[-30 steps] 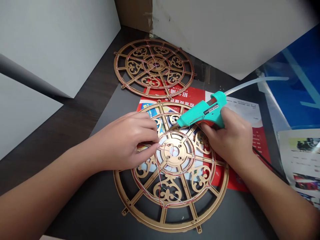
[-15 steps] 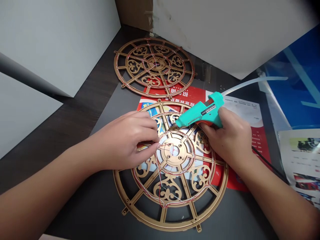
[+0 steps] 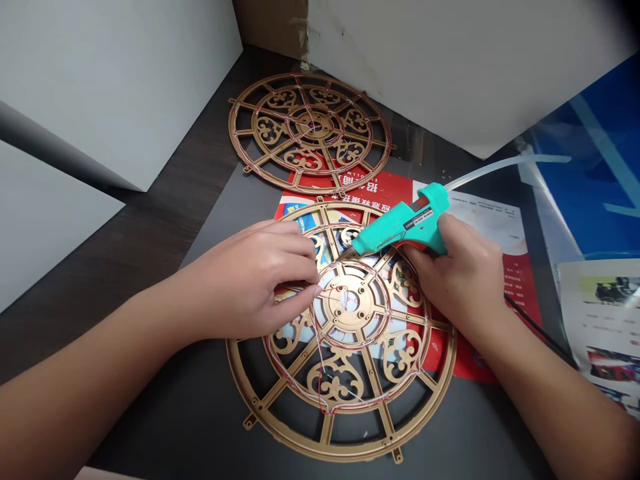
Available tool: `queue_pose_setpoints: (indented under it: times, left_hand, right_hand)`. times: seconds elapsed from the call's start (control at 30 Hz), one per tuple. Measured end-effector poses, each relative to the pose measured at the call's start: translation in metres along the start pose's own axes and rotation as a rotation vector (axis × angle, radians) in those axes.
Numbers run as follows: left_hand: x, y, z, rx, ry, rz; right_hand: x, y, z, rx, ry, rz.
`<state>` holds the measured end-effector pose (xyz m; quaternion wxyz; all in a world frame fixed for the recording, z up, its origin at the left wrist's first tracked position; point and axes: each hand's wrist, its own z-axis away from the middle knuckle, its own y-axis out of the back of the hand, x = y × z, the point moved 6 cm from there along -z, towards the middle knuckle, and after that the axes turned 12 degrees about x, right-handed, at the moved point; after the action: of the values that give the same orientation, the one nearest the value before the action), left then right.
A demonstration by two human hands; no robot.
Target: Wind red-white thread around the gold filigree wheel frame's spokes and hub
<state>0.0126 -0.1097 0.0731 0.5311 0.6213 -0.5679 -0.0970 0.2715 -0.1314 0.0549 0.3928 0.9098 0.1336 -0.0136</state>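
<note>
Near wheel: a gold openwork wheel (image 3: pixel 369 305) lies flat before the person, its hub between the two hands.
Wiring: red and white wires (image 3: pixel 320 353) follow its rings, with loose lengths crossing the hub's left side.
Left grip: the left hand (image 3: pixel 265 277) reaches over the wheel's left part, thumb and forefinger closed in a pinch, a thin wire coming out at the tips beside the inner ring.
Glue gun: the teal glue gun (image 3: pixel 425 233) slants over the wheel's far right part, its long axis running from the translucent glue stick (image 3: pixel 540 159) at upper right down-left to the nozzle (image 3: pixel 350 253).
Right grip: the right hand (image 3: pixel 463 273) is wrapped round the gun's handle.
Nozzle to pinch: the nozzle points at the far edge of the inner ring, just beyond and right of the left fingertips; the left hand is the nearer to that spot.
Nozzle contact: touching or just above, hard to tell from this angle.
Underneath: a printed sheet (image 3: pixel 493 227) and a dark board (image 3: pixel 205 400), on the tabletop (image 3: pixel 190 180).
Beyond: a second gold wheel (image 3: pixel 326 125), also flat.
</note>
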Motion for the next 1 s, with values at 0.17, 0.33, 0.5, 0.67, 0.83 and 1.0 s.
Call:
queue_pose_setpoints:
  times: [0.17,0.33,0.5,0.67,0.83,1.0]
  left_hand:
    - [-0.0012,-0.0003,0.0015,0.002,0.0,0.002]
    - [-0.0009,0.0001,0.0009,0.005,-0.007,0.004]
    - [-0.0001,0.0007,0.0001,0.007,-0.013,0.004]
    - [0.0007,0.0005,0.0012,0.014,-0.02,0.003]
    - [0.0005,0.0009,0.0006,0.018,-0.022,0.004]
    - [-0.0001,0.0002,0.002,0.017,-0.018,0.004]
  right_hand:
    - [-0.001,0.0001,-0.0008,0.017,0.022,-0.015]
    - [-0.0003,0.0005,-0.0019,0.006,0.005,-0.014]
    - [0.0026,-0.0013,-0.0018,-0.07,-0.062,0.015]
    - [0.0016,-0.0013,-0.0034,-0.083,-0.063,0.028]
    - [-0.0018,0.0008,-0.0053,-0.057,-0.02,-0.021]
    - [-0.0016,0.0014,-0.0035,-0.056,-0.012,-0.011]
